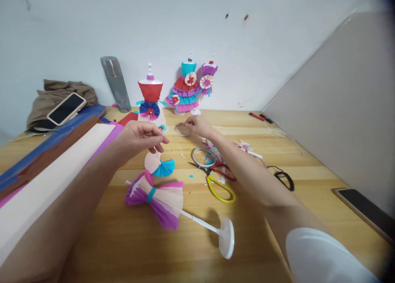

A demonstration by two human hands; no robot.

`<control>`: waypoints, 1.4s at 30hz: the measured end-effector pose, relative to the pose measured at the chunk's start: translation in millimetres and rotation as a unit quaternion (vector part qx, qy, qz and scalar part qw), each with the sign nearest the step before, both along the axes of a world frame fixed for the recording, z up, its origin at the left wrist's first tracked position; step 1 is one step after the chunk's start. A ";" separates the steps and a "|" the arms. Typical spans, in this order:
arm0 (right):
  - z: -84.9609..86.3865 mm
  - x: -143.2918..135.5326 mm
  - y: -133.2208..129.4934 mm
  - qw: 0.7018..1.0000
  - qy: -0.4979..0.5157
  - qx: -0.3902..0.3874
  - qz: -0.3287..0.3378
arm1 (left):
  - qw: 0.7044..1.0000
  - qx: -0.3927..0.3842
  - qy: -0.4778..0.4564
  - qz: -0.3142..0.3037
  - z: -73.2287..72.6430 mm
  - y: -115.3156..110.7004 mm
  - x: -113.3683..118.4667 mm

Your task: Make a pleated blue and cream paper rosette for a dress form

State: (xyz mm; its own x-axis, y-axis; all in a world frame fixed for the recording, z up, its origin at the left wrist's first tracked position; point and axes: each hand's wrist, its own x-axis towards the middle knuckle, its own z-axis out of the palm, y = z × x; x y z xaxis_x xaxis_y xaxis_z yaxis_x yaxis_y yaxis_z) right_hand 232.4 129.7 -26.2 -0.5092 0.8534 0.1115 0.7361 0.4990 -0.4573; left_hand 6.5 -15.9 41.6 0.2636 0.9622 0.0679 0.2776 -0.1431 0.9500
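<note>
Apparently, the right hand (pixel 199 125) has its fingers closed on the rim of a clear ring (pixel 176 130), perhaps a tape roll, toward the far edge of the counter (pixel 148 254); a pinch suits so slim a thing. The left hand (pixel 138 137) hangs near it, thumb and fingertips drawn together, though I cannot tell whether they pinch anything.

Nearer the front edge, a miniature dress form (pixel 166 194) in pink and purple crepe paper lies on its side, probably so that its waist is easy to reach; its round base points toward the near right corner. A pleated paper fan (pixel 165 168) lies just beyond it. The scissors (pixel 207 171) sit beside a white-rimmed roll (pixel 194 157), presumably for quick reach.

At the far edge, a red-topped dress form (pixel 150 92) stands upright, likely to spare its ruffles. Long paper sheets (pixel 77 151) run along the left edge, beside a capped vacuum flask (pixel 116 85), the one clear container; its contents are hidden.
</note>
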 end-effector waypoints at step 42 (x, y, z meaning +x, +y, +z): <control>81.1 59.8 -111.0 0.852 0.487 0.186 0.040 | 0.924 -0.148 0.346 -0.064 -42.6 23.8 -23.2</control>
State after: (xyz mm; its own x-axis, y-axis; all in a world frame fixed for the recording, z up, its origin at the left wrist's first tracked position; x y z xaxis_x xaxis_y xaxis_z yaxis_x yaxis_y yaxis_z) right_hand 292.2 18.7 54.9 -0.0750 0.6334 0.7702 0.0536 0.7738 -0.6312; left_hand -16.7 7.9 -1.1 0.2581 0.8698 -0.4206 0.8322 0.0210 0.5541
